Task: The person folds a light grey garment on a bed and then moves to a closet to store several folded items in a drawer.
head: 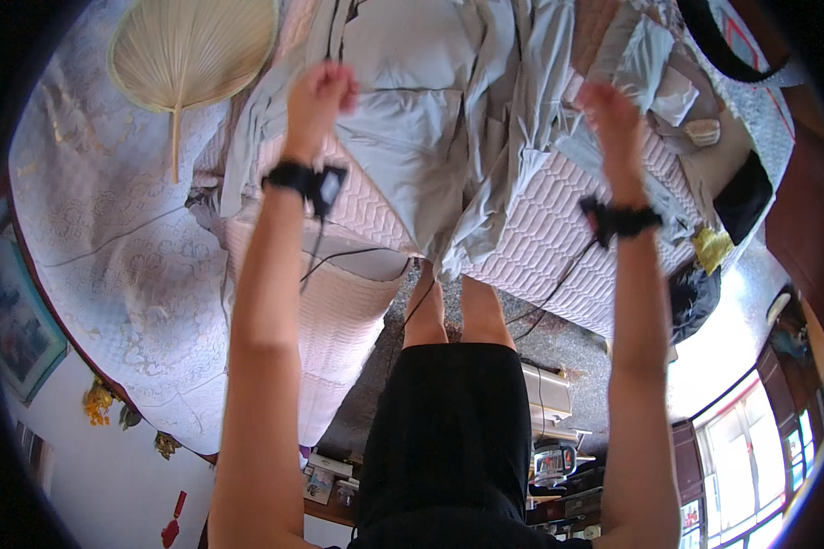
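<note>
A light grey garment point(412, 130), creased, lies spread over a pink quilted cover point(556, 213), its lower end hanging over the cover's edge near the person's legs. My left hand point(321, 92) is above the garment's left part, fingers curled and blurred; whether it pinches any cloth cannot be told. Over the right side, my right hand point(608, 113) is raised beside the cloth, blurred too, with no object visible in it. Both wrists wear black straps with cables. Dark cords run along the garment's top, near my left hand.
A palm-leaf fan point(192, 55) lies at upper left on a pale patterned cover point(123, 274). At right are a small white packet point(674, 96), a yellow piece point(713, 248) and a black item point(745, 199). Thin cables hang near the legs.
</note>
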`<state>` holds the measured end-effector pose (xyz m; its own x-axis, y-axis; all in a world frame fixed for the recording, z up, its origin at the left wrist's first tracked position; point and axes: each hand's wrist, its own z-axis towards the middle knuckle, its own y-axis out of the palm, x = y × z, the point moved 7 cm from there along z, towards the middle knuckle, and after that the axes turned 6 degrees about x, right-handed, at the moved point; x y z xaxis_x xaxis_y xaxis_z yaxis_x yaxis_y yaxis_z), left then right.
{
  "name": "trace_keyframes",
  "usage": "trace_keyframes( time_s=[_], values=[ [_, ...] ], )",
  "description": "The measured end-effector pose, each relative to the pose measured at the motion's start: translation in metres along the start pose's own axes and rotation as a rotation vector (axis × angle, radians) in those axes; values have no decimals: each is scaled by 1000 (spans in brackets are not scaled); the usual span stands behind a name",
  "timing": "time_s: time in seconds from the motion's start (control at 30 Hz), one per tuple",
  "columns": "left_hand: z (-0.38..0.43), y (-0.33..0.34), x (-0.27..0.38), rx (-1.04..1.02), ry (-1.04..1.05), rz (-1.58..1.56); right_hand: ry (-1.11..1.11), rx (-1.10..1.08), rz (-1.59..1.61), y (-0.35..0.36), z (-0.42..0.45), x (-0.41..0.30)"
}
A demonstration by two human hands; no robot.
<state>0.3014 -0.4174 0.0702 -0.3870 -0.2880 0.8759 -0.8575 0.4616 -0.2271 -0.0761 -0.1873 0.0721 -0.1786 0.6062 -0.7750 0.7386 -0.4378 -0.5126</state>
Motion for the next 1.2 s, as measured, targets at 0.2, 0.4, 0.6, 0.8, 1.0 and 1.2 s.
trace_keyframes(
  time_s=[0.2, 0.4, 0.6, 0.8, 1.0, 1.2],
  values=[
    [-109, 88, -51, 199, 278, 399, 149, 90, -125, 100, -169, 80],
    [-63, 96, -63, 251, 374, 735, 509, -99, 152, 113, -186, 70],
    [-102, -41, -42, 65, 402, 445, 245, 281, 412, -5, -235, 53],
    [-204, -237, -40, 201, 345, 857, 281, 470, 71, -118, -270, 82],
    [-233, -268, -142, 22, 39, 886, 595, 404, -24, -104, -289, 200],
    [-249, -281, -227, 292, -265, 392, 1094, 254, 238, 11, -320, 201]
  ],
)
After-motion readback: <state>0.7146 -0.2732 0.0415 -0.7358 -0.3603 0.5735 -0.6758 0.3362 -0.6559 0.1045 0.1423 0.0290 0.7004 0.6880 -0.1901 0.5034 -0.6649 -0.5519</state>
